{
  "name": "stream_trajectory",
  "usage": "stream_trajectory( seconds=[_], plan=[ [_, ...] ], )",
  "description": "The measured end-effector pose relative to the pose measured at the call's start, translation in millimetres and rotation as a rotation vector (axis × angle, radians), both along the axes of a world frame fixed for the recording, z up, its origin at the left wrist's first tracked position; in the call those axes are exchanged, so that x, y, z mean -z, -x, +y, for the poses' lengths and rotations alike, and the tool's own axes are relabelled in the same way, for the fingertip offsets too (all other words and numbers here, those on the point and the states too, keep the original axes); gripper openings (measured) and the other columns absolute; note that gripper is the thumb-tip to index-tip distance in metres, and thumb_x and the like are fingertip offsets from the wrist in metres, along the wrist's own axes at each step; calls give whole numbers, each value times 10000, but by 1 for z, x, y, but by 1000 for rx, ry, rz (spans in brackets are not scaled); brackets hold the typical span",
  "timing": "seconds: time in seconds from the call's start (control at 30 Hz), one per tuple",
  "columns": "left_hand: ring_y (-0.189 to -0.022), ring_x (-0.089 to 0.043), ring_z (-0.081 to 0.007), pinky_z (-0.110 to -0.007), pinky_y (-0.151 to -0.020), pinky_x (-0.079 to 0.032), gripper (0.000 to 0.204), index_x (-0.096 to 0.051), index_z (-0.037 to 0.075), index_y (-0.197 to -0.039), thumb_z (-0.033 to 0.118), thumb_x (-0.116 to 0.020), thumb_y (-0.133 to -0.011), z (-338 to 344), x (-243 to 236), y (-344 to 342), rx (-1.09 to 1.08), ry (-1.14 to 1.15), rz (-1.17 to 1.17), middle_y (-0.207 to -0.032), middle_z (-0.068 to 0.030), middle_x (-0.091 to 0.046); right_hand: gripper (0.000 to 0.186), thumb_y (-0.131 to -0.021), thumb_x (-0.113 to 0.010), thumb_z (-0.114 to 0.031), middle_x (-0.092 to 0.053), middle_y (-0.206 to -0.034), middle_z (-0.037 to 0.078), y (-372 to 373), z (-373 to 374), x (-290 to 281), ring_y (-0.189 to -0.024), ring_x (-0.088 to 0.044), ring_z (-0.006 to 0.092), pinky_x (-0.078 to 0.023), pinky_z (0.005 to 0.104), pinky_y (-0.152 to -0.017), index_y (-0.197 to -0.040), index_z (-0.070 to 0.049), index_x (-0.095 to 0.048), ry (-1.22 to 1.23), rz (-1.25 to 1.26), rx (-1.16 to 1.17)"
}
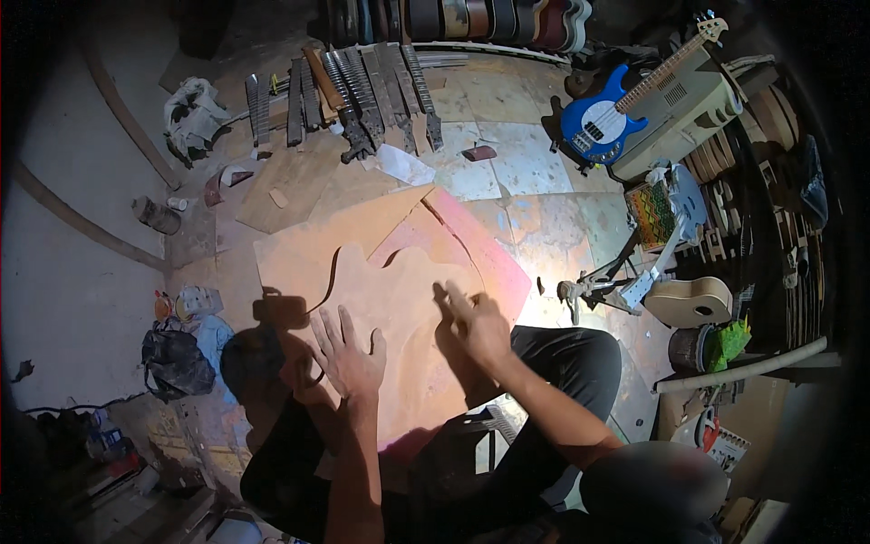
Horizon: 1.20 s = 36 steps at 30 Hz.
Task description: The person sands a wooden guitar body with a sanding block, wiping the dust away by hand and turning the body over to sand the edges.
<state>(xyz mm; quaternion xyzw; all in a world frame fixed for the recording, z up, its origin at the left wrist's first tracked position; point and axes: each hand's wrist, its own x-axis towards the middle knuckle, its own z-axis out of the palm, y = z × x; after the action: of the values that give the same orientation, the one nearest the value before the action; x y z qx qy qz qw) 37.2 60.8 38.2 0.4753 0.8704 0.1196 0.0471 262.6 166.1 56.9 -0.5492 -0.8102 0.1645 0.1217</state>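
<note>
A pale wooden guitar body (390,313), with two horns at its far end, lies flat in front of me. Under it is a larger orange and pink board (494,254). My left hand (349,358) rests flat on the left part of the body, fingers spread. Over its right part, my right hand (478,328) is bent, with its fingers drawn together and touching or nearly touching the surface. Whatever may be in those fingers is hidden, and a dark shadow falls beside them.
Several guitar necks (362,91) lie at the back. A blue bass guitar (598,122) leans at the back right, above a metal stand (598,290) and an acoustic guitar body (689,302). A black bag (174,363) sits on the left. My knees flank the board.
</note>
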Motion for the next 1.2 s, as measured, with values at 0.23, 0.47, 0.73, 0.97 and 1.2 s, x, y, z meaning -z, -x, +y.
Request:
stream_trajectory(
  seconds=[0.23, 0.47, 0.73, 0.97, 1.2],
  plan=[
    [-1636, -223, -392, -609, -1300, -194, 833, -416, 108, -1662, 453, -686, -953, 0, 2, -3, -6, 37, -24, -1756, -191, -296, 695, -918, -747, -172, -635, -1100, 230, 7, -14, 2, -957, -656, 423, -581, 533, -767, -1565, -321, -538, 50, -2, 37],
    [-1634, -225, -397, -603, -1294, -216, 827, -421, 114, -1661, 459, -681, -955, 2, 2, -4, -4, 32, -34, -1757, -182, -297, 659, -955, -706, -212, -619, -1082, 247, 8, 12, -3, -960, -655, 427, -580, 531, -780, -1581, -313, -525, 14, 31, 225],
    [-1615, -260, -420, -596, -1299, -213, 829, -423, 117, -1660, 453, -688, -951, -1, 8, -5, 5, -17, -57, -1750, -191, -309, 670, -940, -726, -148, -641, -1039, 217, 4, 28, 1, -903, -657, 402, -564, 538, -758, -1578, -263, -554, 2, 31, 181],
    [-1601, -288, -427, -589, -1305, -199, 789, -437, 106, -1649, 458, -667, -981, -14, 13, 9, 101, -51, 6, -1737, -209, -330, 661, -897, -739, -98, -664, -1038, 179, 29, -24, 9, -923, -660, 398, -556, 481, -778, -1524, -270, -616, -45, 216, -22],
    [-1631, -243, -380, -614, -1286, -220, 763, -451, 188, -1657, 512, -623, -988, -37, 3, -1, -70, 68, -66, -1759, -180, -300, 633, -909, -734, -102, -674, -1031, 154, 27, -153, 9, -962, -666, 355, -555, 490, -813, -1509, -267, -622, 155, 286, -347]
  ],
)
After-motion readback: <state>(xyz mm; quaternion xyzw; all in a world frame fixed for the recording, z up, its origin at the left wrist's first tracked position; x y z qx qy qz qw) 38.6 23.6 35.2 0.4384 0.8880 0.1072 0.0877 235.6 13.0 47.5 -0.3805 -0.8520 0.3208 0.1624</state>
